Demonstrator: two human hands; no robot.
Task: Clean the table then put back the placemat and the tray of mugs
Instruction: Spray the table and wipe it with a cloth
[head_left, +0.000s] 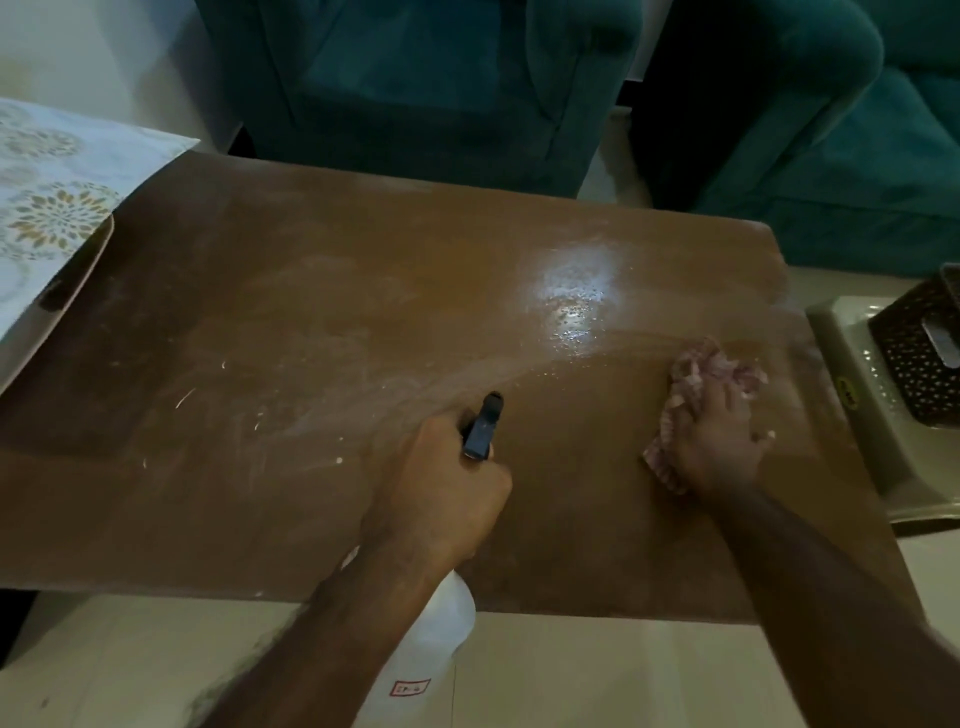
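A brown table (291, 322) fills the view, streaked with white smears and wet with shiny droplets near its right middle. My left hand (441, 493) grips a spray bottle (447, 618) with a white body and a dark nozzle pointing across the table. My right hand (717, 436) presses a crumpled pink and white cloth (696, 374) flat on the table's right side. The floral placemat (52, 208) lies off the table at the far left. No tray of mugs is in view.
Two teal armchairs (426, 78) stand behind the table's far edge. On the right a pale stool (852, 395) holds a dark patterned box (919, 353). A beige edge (78, 280) shows under the placemat. Pale floor tiles (130, 665) run along the near side.
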